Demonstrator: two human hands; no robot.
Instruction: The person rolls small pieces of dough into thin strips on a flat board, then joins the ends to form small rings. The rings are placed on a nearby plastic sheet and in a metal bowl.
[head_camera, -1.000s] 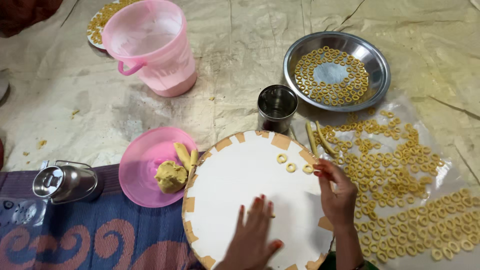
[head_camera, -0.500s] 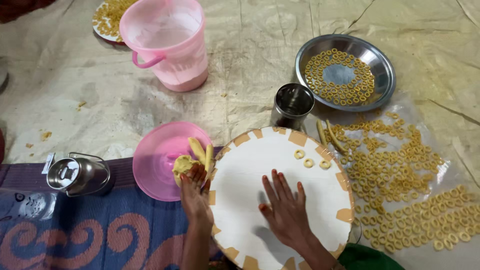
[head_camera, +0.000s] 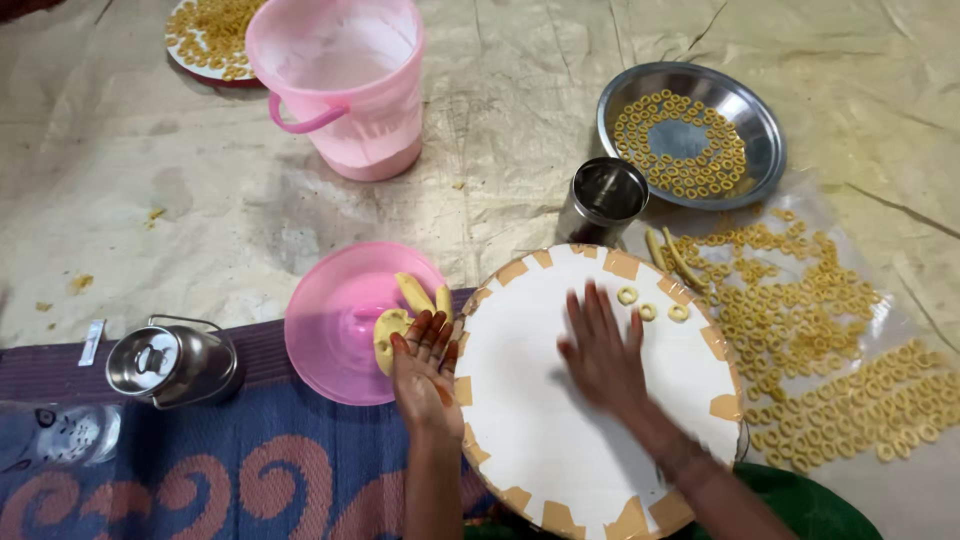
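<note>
Left hand (head_camera: 425, 360) reaches open-fingered onto the dough (head_camera: 392, 330) at the pink plate's (head_camera: 330, 320) right edge. Right hand (head_camera: 600, 345), open and flat, rests mid-board (head_camera: 520, 420); we note three rings (head_camera: 650, 305) near the board's top edge.

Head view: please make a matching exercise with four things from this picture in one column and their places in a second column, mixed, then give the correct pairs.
Things:
1. left hand
2. right hand
3. steel plate
4. pink bucket

Places:
A. far right, holding many dough rings
B. flat on the round white board
C. far side, left of centre, on the sheet
D. on the yellow dough in the pink dish

Pairs: 1-D, 2-B, 3-A, 4-C
</note>
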